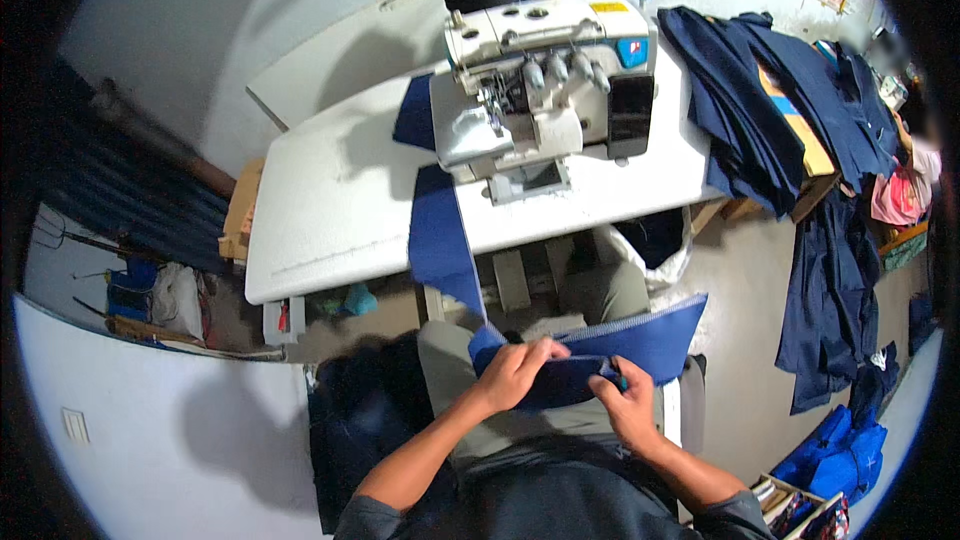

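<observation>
Your white bench point(330, 225) is the largest thing here, its near-left corner well apart from your hands. The sewing machine point(550, 35) stands toward its far edge. A navy strip point(440, 230) starts by the machine's left side and hangs over the bench's near edge toward your lap. The blue cloth point(665, 335) you're handling lies across your lap, off the bench, below that near edge.

The strip looks joined to the cloth, so a hard pull could drag the strip off the bench; slack around your knees could twist or fold the edge.

Both your forearms reach up from below, elbows wide, wrists turned inward. Your left hand point(515, 375) has its grip closed on the cloth's upper edge, index finger extended along it. Your right hand point(625, 400) pinches the cloth farther right, thumb uppermost, beside a small teal item point(621, 382) too hidden to identify.
</observation>
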The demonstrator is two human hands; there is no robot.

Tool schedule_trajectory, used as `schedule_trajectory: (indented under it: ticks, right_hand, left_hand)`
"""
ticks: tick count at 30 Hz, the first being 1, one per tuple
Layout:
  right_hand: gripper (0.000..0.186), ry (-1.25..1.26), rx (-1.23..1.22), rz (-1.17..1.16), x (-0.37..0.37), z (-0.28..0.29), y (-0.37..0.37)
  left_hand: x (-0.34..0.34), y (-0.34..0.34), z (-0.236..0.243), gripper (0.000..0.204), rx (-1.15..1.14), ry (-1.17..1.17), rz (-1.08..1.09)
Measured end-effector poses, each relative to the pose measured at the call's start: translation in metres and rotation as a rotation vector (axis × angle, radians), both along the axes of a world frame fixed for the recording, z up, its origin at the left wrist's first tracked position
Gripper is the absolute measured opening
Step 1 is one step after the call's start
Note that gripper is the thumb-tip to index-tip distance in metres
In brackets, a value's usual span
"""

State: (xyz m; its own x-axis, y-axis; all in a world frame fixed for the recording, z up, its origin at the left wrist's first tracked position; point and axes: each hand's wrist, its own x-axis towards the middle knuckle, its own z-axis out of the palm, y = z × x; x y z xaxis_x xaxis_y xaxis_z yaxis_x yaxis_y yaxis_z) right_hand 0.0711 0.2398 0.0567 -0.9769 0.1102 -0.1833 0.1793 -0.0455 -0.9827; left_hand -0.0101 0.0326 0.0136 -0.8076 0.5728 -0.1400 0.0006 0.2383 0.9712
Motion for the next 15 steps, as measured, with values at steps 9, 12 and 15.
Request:
schedule_trajectory:
  ticks: [9, 12, 15]
  right_hand:
    - [0.014, -0.046, -0.158, -0.442, 0.017, 0.01, 0.093]
    - [0.011, -0.078, -0.135, -0.57, 0.008, 0.013, 0.116]
    - [0.009, -0.059, -0.144, -0.532, -0.006, -0.014, 0.135]
  left_hand:
    - [0.023, -0.09, 0.032, 0.018, -0.331, -0.09, -0.157]
    - [0.029, -0.095, 0.029, 0.015, -0.312, -0.13, 0.05]
    - [0.013, -0.072, 0.032, 0.019, -0.391, -0.038, 0.151]
